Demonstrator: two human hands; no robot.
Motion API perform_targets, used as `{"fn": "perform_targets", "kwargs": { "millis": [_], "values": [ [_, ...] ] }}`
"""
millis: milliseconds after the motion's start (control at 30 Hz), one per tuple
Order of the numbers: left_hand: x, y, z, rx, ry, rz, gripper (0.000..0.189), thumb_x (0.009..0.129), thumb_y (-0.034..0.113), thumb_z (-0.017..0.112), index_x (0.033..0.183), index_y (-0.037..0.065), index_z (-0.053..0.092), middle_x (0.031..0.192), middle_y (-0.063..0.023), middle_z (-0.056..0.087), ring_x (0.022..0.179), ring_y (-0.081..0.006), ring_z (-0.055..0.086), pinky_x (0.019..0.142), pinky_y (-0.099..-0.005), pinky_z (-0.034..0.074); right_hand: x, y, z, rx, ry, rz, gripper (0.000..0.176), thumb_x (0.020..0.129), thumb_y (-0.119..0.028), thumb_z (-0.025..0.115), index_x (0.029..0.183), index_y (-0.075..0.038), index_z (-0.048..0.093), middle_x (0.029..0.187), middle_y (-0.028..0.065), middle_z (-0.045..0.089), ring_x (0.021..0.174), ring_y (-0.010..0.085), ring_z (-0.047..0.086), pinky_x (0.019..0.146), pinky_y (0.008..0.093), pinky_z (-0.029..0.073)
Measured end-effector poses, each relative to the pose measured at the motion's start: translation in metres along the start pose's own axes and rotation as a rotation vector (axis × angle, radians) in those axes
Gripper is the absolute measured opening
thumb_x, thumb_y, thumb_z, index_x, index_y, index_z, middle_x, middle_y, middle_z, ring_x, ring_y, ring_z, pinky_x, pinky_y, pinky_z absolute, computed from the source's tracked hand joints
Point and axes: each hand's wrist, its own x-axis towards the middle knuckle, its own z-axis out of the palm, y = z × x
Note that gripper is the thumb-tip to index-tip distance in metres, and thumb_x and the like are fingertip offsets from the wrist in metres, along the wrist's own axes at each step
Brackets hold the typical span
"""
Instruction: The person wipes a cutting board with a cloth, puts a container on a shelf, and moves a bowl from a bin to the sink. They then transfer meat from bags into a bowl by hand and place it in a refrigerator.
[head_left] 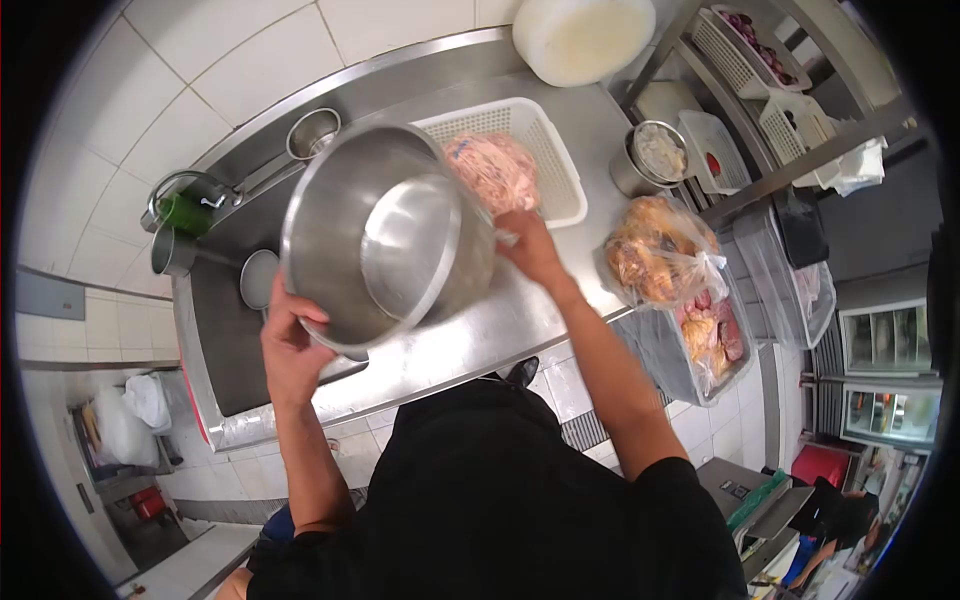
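Bowl (410, 250), large, metal, tilted, mouth facing the camera, in front of the sink's right edge and the steel surface (455, 365). Left grip (297, 335) closed on its rim at the near left, thumb and fingers either side. Right grip (527, 248) has fingers curled at the bowl's far right side, right by the near end of the pale meat bag (492, 172); can't tell whether it's clamped on bag, bowl or both, fingertips partly hidden. That bag sits in the white perforated basket (567, 178), partly behind the bowl. Sink (225, 345) on the left, with a small round dish (260, 279) inside and the faucet (178, 184) at its far left corner. Small metal pot (314, 134) beyond the bowl. Right side: steel container (632, 172) with pale contents, tied bag of browned meat (655, 250) near it, gray bin (712, 392) of bagged meat just beside that.
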Motion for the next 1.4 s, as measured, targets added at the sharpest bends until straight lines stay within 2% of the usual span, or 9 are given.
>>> {"fn": "perform_targets", "kwargs": {
  "millis": [67,167,333,433,567,633,933,1200,1400],
  "values": [
    [-0.015,-0.014,0.009,0.020,-0.139,-0.089,0.034,0.054,0.002,0.082,0.079,0.008,0.060,0.131,-0.0117,0.045,0.116,-0.0206,0.048,0.094,-0.0320,0.040,0.009,0.028,-0.036,0.613,0.113,0.208,0.022,0.084,-0.005,0.061,0.106,-0.003,0.063,0.094,0.0034,0.065,0.085,0.0140,0.058,0.080,0.0266,0.046],
    [-0.026,-0.031,0.048,0.180,-0.410,-0.135,0.033,0.054,0.008,0.085,0.079,0.009,0.063,0.139,-0.0184,0.041,0.124,-0.0256,0.046,0.098,-0.0322,0.040,-0.012,0.008,-0.103,0.493,0.316,0.404,0.023,0.092,-0.021,0.056,0.108,-0.005,0.063,0.092,0.0027,0.063,0.080,0.0097,0.056,0.073,0.0236,0.045],
    [-0.053,-0.098,0.116,0.280,-0.431,-0.016,0.030,0.061,0.014,0.084,0.079,0.009,0.061,0.148,-0.0231,0.026,0.133,-0.0394,0.035,0.101,-0.0384,0.040,-0.074,0.000,-0.134,0.297,-0.028,0.664,0.040,0.090,-0.038,0.059,0.111,-0.004,0.062,0.092,0.0038,0.065,0.071,0.0088,0.057,0.066,0.0236,0.046],
    [-0.057,-0.115,0.138,0.248,-0.353,-0.072,0.030,0.062,0.015,0.084,0.077,0.008,0.059,0.149,-0.0226,0.024,0.133,-0.0400,0.035,0.103,-0.0401,0.039,-0.107,-0.005,-0.106,0.110,-0.041,0.653,0.039,0.086,-0.033,0.062,0.112,-0.003,0.062,0.093,0.0081,0.068,0.070,0.0175,0.062,0.067,0.0302,0.049],
    [-0.036,-0.105,0.138,0.363,-0.538,-0.160,0.043,0.071,0.010,0.073,0.112,0.011,0.058,0.148,-0.0209,0.028,0.133,-0.0362,0.036,0.103,-0.0390,0.038,-0.122,0.027,-0.079,-0.137,0.052,0.470,0.035,0.081,-0.022,0.060,0.111,-0.004,0.062,0.095,0.0164,0.067,0.078,0.0294,0.065,0.073,0.0365,0.050],
    [-0.011,-0.099,0.127,0.331,-0.408,-0.175,0.047,0.076,0.006,0.063,0.121,0.011,0.053,0.117,-0.0139,0.059,0.102,-0.0293,0.059,0.086,-0.0358,0.048,-0.122,0.038,-0.082,-0.105,0.130,0.538,0.032,0.076,-0.014,0.056,0.107,-0.005,0.063,0.096,0.0213,0.065,0.087,0.0362,0.063,0.078,0.0388,0.049],
    [0.120,-0.122,0.126,0.696,-0.215,0.114,0.041,0.076,0.008,0.063,0.116,0.007,0.057,0.122,-0.0150,0.057,0.114,-0.0362,0.052,0.094,-0.0393,0.043,-0.115,0.050,-0.117,-0.238,0.301,0.351,0.036,0.082,-0.021,0.063,0.114,-0.004,0.062,0.101,0.0153,0.067,0.089,0.0279,0.065,0.080,0.0358,0.049],
    [0.190,-0.143,0.182,1.406,-0.641,0.253,0.073,0.070,0.023,0.073,0.135,0.019,0.042,0.149,-0.0066,0.029,0.135,-0.0345,0.028,0.099,-0.0580,0.036,-0.151,0.001,-0.141,0.029,0.477,0.658,0.030,0.087,-0.019,0.062,0.111,-0.001,0.064,0.088,0.0076,0.067,0.073,0.0128,0.060,0.067,0.0268,0.048],
    [0.223,-0.167,0.188,1.147,-0.568,0.201,0.052,0.069,0.016,0.068,0.120,0.016,0.060,0.125,-0.0104,0.057,0.118,-0.0320,0.050,0.087,-0.0471,0.048,-0.157,0.005,-0.138,0.118,0.524,0.681,0.028,0.088,-0.020,0.062,0.107,0.000,0.065,0.072,0.0044,0.063,0.063,0.0092,0.056,0.060,0.0247,0.046]
  ]
}}
